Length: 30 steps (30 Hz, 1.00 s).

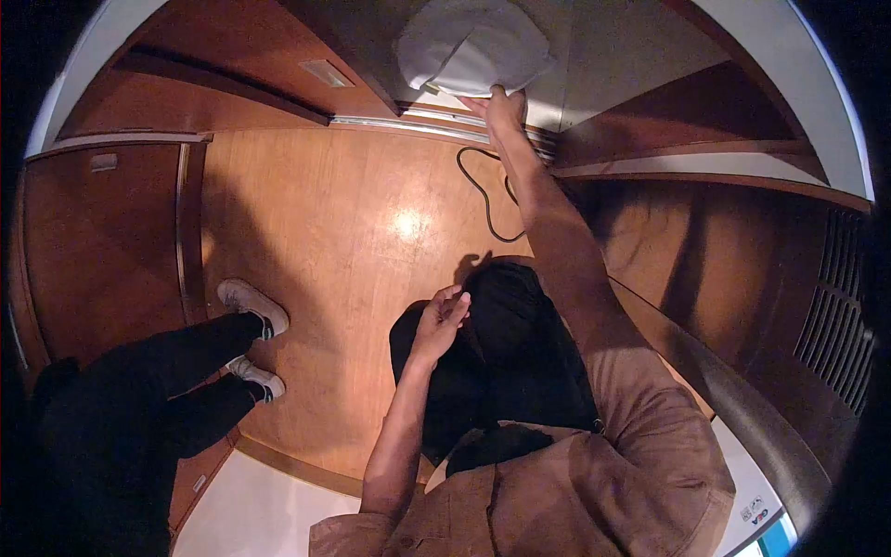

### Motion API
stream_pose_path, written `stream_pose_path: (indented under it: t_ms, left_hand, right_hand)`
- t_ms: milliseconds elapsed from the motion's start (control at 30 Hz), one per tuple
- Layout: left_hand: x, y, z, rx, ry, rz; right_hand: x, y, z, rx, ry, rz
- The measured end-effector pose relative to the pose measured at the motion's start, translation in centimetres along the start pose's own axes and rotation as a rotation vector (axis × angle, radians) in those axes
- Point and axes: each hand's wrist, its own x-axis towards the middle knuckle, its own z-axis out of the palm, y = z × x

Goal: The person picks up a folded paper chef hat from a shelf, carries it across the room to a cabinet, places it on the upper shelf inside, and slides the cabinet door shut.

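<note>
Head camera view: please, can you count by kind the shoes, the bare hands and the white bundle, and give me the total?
Shoes: 2 (upper shoe, lower shoe)
Bare hands: 2 (left hand, right hand)
White bundle: 1
Total: 5

A cloth [478,42] is located ahead, at the cupboard [640,79] opening. Just before it, a cord [488,206] is looped on the floor [325,195]. A door [102,241] is set at the left, near another person [102,418]; a vent [838,306] is fitted far right.
</note>
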Motion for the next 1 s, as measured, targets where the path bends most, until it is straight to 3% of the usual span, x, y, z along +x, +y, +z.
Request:
stream_pose_path:
  t_ms: [333,433,500,533,600,633,700,833,900,1000]
  left_hand:
    - [4.7,3.5,-1.1,-0.035,0.119,0.180]
    - [7.9,7.7,-0.6,0.004,0.128,0.258]
    - [7.5,9.2,-0.6,-0.001,0.147,0.212]
    - [7.5,9.4,-0.7,-0.007,0.144,0.212]
    - [7.4,9.4,-0.5,-0.006,0.148,0.229]
    - [7.3,9.3,-0.4,-0.007,0.155,0.245]
    - [7.1,9.1,-0.3,0.020,0.148,0.241]
    - [7.1,8.4,0.2,0.034,0.145,0.207]
    - [8.1,7.9,0.6,0.040,0.132,0.224]
    - [8.3,7.2,0.4,0.073,0.110,0.226]
  right_hand:
    - [5.6,2.0,-0.8,-0.160,0.044,-0.039]
    - [12.4,2.9,-2.5,-0.180,0.125,0.104]
    - [14.8,5.5,-4.1,-0.752,0.123,-0.195]
    - [14.0,4.0,-3.3,-0.751,0.125,-0.196]
    - [13.2,1.3,-2.1,-0.673,0.023,0.300]
    - [13.1,1.2,-1.8,-0.671,0.023,0.296]
    - [13.0,1.3,-1.6,-1.073,-0.001,0.098]
    - [15.4,3.9,-3.0,-1.324,-0.017,0.050]
    - [14.2,2.2,-1.8,-2.018,-0.083,-0.114]
    - [13.6,1.8,-1.6,-2.028,-0.141,-0.111]
